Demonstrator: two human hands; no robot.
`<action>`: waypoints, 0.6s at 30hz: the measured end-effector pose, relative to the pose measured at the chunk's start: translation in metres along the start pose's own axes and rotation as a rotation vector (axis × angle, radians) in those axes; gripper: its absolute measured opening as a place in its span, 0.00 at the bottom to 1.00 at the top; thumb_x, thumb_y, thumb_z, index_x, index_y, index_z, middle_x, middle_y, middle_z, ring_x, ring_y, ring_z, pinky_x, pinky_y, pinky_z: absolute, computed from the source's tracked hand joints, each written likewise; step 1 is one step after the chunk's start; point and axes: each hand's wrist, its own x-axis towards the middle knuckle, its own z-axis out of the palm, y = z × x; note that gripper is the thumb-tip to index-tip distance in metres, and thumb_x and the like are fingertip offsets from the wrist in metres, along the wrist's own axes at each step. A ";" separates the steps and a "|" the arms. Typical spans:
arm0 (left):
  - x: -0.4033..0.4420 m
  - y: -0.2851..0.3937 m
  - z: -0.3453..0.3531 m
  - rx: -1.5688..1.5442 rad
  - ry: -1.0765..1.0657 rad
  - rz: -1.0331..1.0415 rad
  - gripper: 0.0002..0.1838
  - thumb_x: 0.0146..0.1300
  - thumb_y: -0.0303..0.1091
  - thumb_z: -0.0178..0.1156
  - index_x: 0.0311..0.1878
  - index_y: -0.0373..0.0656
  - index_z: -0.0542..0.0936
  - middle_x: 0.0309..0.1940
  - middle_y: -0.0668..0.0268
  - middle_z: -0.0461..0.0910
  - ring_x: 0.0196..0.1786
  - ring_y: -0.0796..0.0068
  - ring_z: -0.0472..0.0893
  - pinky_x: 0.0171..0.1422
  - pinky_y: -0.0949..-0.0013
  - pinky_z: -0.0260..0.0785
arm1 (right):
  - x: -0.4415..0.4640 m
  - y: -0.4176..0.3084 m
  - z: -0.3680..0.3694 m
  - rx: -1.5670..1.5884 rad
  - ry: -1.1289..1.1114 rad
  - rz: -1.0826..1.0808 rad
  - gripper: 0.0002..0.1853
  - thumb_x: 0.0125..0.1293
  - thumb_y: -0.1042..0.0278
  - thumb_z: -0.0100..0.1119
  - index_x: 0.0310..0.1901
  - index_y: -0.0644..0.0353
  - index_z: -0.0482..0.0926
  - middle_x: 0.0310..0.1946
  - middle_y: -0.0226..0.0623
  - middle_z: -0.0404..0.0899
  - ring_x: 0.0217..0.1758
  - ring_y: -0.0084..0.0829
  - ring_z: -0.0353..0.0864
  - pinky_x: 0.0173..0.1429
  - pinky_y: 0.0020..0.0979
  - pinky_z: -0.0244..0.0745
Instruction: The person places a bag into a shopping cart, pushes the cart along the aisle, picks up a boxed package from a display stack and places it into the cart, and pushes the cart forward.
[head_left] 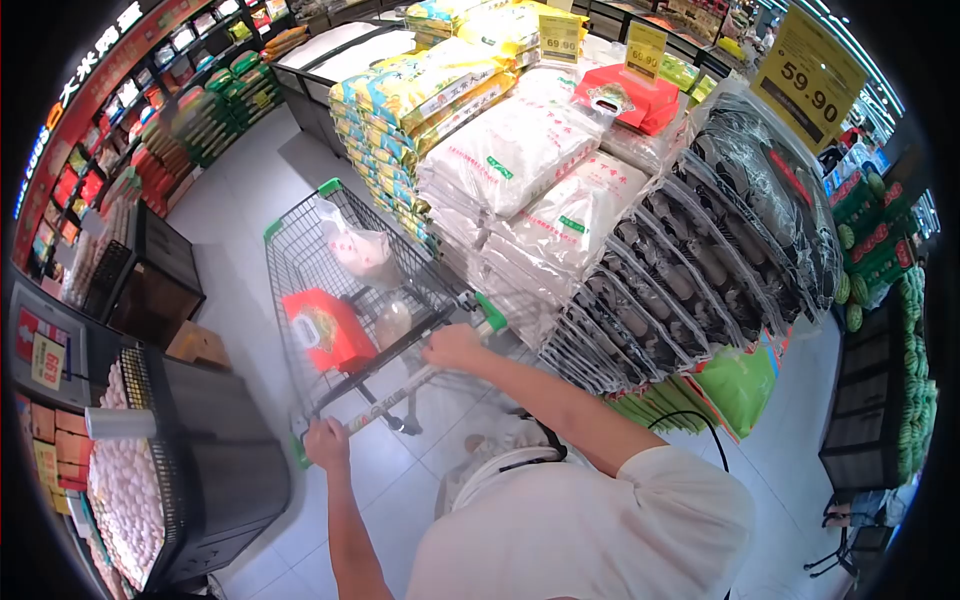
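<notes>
Your left hand and right hand clasp the cart's handle; red box and bag sit loaded inside it, stacked sacks beside it untouched.

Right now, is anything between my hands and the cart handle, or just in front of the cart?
Nothing visible: your left hand and right hand both grip the cart handle. Bare floor lies just ahead of the cart; stacked yellow bags stand to its right.
</notes>
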 end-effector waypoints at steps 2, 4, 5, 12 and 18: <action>0.003 -0.005 0.003 0.019 -0.004 0.014 0.18 0.63 0.40 0.53 0.20 0.41 0.78 0.27 0.58 0.77 0.27 0.50 0.77 0.33 0.50 0.67 | 0.006 -0.002 -0.001 -0.011 -0.014 -0.003 0.26 0.60 0.47 0.47 0.33 0.62 0.88 0.32 0.49 0.86 0.38 0.46 0.88 0.44 0.45 0.82; 0.009 -0.007 0.004 0.052 -0.007 0.029 0.17 0.66 0.40 0.53 0.22 0.43 0.78 0.26 0.62 0.76 0.28 0.53 0.77 0.33 0.52 0.68 | 0.012 -0.005 -0.003 -0.016 -0.014 -0.005 0.26 0.60 0.47 0.48 0.34 0.61 0.88 0.32 0.49 0.86 0.38 0.46 0.88 0.44 0.45 0.82; 0.011 -0.008 0.005 0.035 -0.010 0.023 0.17 0.65 0.40 0.53 0.21 0.42 0.78 0.27 0.60 0.76 0.28 0.52 0.77 0.33 0.51 0.68 | 0.014 -0.006 -0.003 -0.016 -0.012 -0.005 0.26 0.60 0.47 0.48 0.34 0.61 0.88 0.33 0.49 0.86 0.38 0.46 0.88 0.44 0.45 0.82; 0.030 -0.016 0.018 0.040 0.013 0.002 0.17 0.64 0.40 0.53 0.21 0.43 0.77 0.27 0.60 0.76 0.26 0.52 0.76 0.32 0.51 0.67 | 0.042 -0.010 -0.001 -0.039 -0.026 0.004 0.26 0.60 0.46 0.48 0.35 0.61 0.88 0.35 0.47 0.87 0.40 0.45 0.88 0.46 0.45 0.82; 0.052 -0.018 0.030 0.050 0.004 -0.055 0.17 0.62 0.40 0.54 0.20 0.41 0.77 0.27 0.59 0.77 0.27 0.51 0.77 0.33 0.50 0.68 | 0.069 -0.015 -0.011 -0.052 -0.033 -0.012 0.26 0.60 0.47 0.48 0.36 0.60 0.88 0.36 0.47 0.87 0.41 0.44 0.88 0.46 0.45 0.82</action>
